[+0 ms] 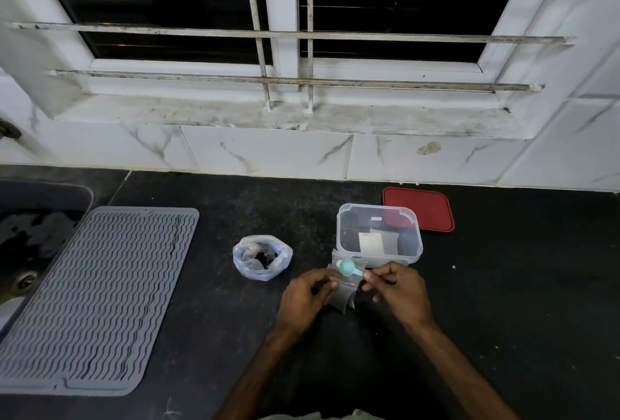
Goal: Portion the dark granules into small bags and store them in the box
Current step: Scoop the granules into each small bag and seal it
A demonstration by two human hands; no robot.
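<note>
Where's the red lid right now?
Head view: the flat red plastic lid lies on the black counter, right of centre, just behind the clear plastic box, near the tiled wall.

Both forearms [268, 369] (bare) reach forward and converge. The left hand [307, 295] curls its fingers round a bag [343, 296]; the right hand [399, 292] pinches a spoon [349, 268] handle between thumb and fingertips.

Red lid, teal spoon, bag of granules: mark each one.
Red lid [423, 209], head view, middle of its top face.
Teal spoon [346, 266], head view, its round bowl.
Bag of granules [242, 256], head view, its rolled plastic rim.
</note>
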